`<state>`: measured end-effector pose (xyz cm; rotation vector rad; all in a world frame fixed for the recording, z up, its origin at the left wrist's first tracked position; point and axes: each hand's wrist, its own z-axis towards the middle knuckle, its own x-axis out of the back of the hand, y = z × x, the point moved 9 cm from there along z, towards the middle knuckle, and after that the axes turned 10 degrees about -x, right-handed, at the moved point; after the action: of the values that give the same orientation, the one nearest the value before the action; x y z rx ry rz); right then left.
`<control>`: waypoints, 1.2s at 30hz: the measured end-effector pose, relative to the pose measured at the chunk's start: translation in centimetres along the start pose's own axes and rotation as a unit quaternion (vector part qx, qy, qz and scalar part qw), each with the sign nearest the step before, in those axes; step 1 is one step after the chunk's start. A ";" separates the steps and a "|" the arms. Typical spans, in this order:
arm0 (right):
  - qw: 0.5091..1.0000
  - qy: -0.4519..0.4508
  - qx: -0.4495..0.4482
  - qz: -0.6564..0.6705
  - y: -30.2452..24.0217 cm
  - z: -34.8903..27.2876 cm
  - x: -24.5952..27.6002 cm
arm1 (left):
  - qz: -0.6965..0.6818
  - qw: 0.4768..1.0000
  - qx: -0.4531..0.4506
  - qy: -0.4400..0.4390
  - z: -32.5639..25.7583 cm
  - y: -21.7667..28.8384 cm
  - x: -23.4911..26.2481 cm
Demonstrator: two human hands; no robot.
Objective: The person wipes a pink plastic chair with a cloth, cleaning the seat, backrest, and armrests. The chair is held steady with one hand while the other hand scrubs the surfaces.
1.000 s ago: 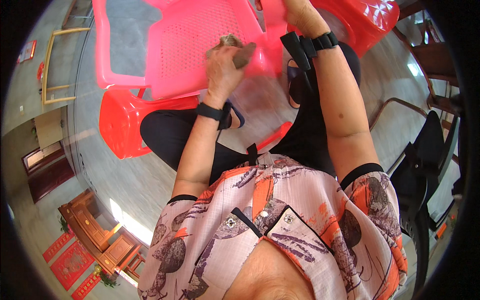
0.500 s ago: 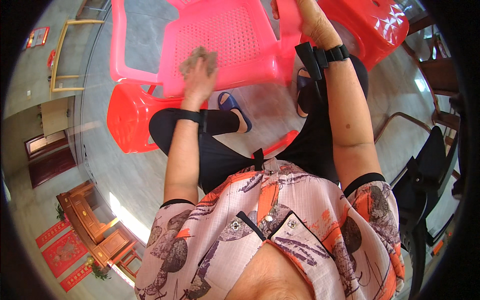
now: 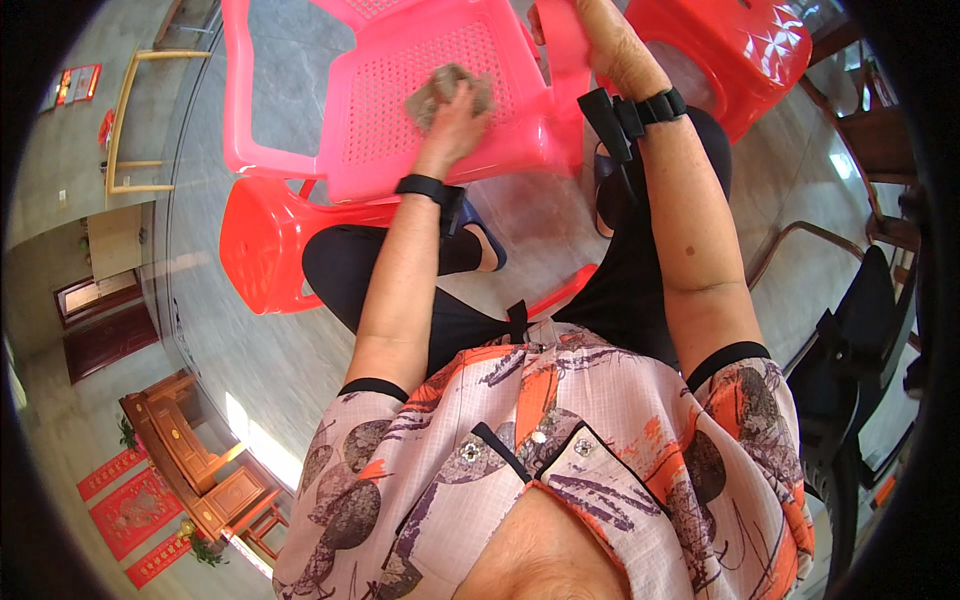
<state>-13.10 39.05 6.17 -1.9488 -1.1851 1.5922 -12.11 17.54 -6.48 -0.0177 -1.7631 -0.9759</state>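
Observation:
A pink plastic armchair with a perforated seat stands in front of my knees. My left hand presses a crumpled grey-brown rag onto the middle of the seat, fingers closed on the cloth. At the chair's right side, my right hand is wrapped round the pink armrest; its fingertips show on the armrest's inner side, and part of the hand runs out at the upper edge.
Red plastic stools stand left and right of the chair. A black folding chair is close by my right side. Farther left are a wooden cabinet and a pale wooden frame. The floor is grey and shiny.
My left hand has slid the rag right and slightly away over the seat. The pink chair has shifted slightly, and my right hand, still on its armrest, has moved a little left.

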 end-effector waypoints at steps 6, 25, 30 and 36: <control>1.000 0.026 0.000 0.005 0.2 0.3 0.6 | 0.058 0.982 -0.169 0.056 -0.4 10.6 -1.5; 0.998 0.006 0.037 -0.043 -0.7 -0.8 -0.6 | 0.161 0.977 0.118 0.079 5.3 -11.4 7.5; 0.995 0.013 0.086 -0.054 -1.0 -0.6 -0.3 | -0.015 0.995 -0.066 0.070 8.1 -0.1 1.8; 0.772 0.073 0.387 -0.500 -3.1 -2.5 -2.7 | 0.052 0.981 -0.180 -0.045 3.6 4.2 0.9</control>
<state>-12.02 39.31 10.80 -0.6510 -0.9678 1.0120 -13.50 22.14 -3.58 -0.3860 -1.6262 -1.2192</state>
